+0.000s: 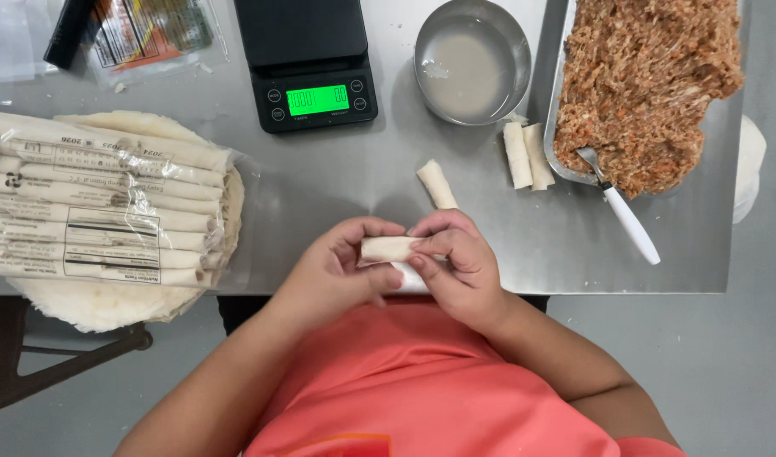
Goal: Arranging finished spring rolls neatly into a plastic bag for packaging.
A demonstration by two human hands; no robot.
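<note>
My left hand (333,271) and my right hand (460,262) together hold a small pale wrapper roll (388,248) just above the near edge of the steel table (337,186). Fingers of both hands pinch its ends, and a loose flap of wrapper hangs below it. One finished roll (437,184) lies on the table just beyond my hands. Two more rolls (526,155) lie side by side next to the metal tray (560,101), which is heaped with minced filling (646,76).
A white-handled spoon (622,210) rests in the filling, sticking out over the tray's edge. A metal bowl of cloudy liquid (471,63) and a black digital scale (308,63) stand at the back. A plastic-covered stack of round wrappers (109,216) overhangs the table's left edge.
</note>
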